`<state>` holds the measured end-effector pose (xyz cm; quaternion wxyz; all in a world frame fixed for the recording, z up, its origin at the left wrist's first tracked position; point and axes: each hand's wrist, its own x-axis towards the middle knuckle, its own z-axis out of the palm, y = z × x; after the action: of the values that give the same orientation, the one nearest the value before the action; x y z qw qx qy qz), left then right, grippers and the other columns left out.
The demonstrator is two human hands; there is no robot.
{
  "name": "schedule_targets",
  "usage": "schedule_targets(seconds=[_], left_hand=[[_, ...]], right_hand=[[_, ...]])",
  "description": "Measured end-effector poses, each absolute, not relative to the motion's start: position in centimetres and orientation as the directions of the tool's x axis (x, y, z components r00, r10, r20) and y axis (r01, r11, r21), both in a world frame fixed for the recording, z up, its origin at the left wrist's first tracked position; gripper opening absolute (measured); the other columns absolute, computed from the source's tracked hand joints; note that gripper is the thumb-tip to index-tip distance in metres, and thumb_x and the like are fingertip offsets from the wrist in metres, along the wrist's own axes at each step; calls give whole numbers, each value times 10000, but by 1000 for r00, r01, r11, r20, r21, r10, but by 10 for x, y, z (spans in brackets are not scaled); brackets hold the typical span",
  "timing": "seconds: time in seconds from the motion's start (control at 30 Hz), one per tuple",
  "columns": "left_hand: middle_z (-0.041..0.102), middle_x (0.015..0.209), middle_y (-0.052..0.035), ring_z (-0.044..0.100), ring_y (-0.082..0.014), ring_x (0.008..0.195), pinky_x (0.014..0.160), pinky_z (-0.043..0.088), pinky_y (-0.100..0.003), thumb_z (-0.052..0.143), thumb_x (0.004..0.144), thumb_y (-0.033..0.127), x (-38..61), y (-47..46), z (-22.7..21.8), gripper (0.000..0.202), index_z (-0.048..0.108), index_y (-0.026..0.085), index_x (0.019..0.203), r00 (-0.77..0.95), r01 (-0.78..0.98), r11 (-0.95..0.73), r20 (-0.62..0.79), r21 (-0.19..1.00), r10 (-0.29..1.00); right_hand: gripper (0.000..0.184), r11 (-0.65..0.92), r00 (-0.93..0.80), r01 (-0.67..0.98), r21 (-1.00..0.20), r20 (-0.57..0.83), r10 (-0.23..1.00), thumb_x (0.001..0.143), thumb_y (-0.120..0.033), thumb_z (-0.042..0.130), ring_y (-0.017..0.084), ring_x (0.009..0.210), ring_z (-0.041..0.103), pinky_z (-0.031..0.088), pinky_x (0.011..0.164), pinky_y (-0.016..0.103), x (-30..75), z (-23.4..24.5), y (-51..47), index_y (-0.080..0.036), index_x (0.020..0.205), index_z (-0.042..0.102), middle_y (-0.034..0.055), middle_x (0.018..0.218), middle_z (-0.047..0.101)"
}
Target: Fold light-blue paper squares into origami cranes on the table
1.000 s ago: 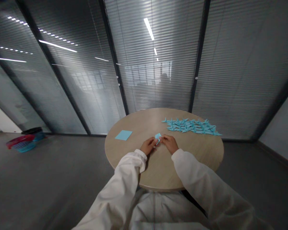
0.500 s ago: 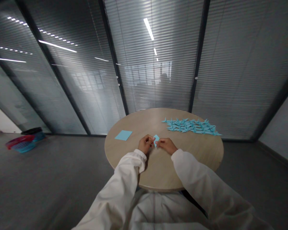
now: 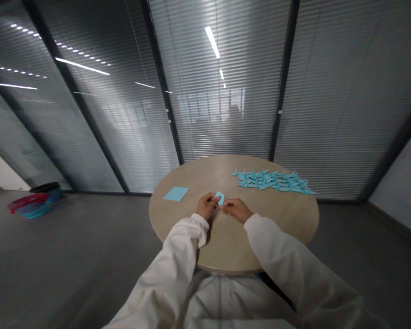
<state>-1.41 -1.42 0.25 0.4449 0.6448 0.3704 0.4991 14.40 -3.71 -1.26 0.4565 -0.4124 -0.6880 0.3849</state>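
Above the middle of the round wood-veneer table (image 3: 277, 228), the left hand (image 3: 207, 205) and right hand (image 3: 237, 210) pinch a small piece of folded pale blue paper (image 3: 220, 198) between their fingertips, neither hand clenched into a fist. The paper's lower end disappears behind the fingers, so its creases are hard to make out. Left of the hands, a flat, smooth square of blue paper (image 3: 176, 193) lies on the table. Toward the table's far side, spiky blue origami cranes (image 3: 272, 181) crowd together, too small and overlapping to count. Gathered white sleeves (image 3: 171, 260) run out of view below the table.
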Motion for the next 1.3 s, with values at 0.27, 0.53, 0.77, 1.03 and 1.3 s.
schedule_targets(seconds=[0.27,0.53,0.77,1.03,1.3], left_hand=[[621,621,3,573,-119,523,543,483,-250,681,635,501,-11,-17,5,412,573,141,805,307,-113,-222,246,969,919],[649,644,-34,594,-136,561,597,492,-260,682,635,474,-18,-3,-8,415,625,113,832,169,-112,-185,202,976,965],[647,663,-32,585,-137,592,622,500,-269,700,581,522,-16,-7,-4,476,665,110,817,230,-75,-169,182,983,956],[639,684,-35,581,-137,635,613,490,-253,699,588,526,-16,-6,-5,501,675,97,845,267,-76,-152,167,986,949],[649,753,-37,570,-122,620,587,492,-251,732,576,492,-15,-8,-2,591,651,103,1014,221,-121,-169,192,978,956]], right_hand=[[251,356,-237,334,-873,288,928,712,-365,599,136,605,562,421,642,247,146,-8,-40,-163,566,624,14,584,623],[522,519,-63,509,-687,572,818,643,-269,705,169,868,566,454,811,319,143,-10,-43,-195,1123,514,52,964,601],[423,664,-252,614,-426,692,676,682,-159,672,233,1062,486,397,914,420,146,-7,-45,-221,1081,546,82,1095,557],[315,670,-260,622,-405,700,665,701,-167,670,218,1029,505,404,889,401,147,-14,-39,-217,1003,594,67,1059,586],[154,669,-246,606,-430,699,672,795,-242,601,203,984,536,408,880,386,146,-14,-38,-225,940,649,66,1008,631]])
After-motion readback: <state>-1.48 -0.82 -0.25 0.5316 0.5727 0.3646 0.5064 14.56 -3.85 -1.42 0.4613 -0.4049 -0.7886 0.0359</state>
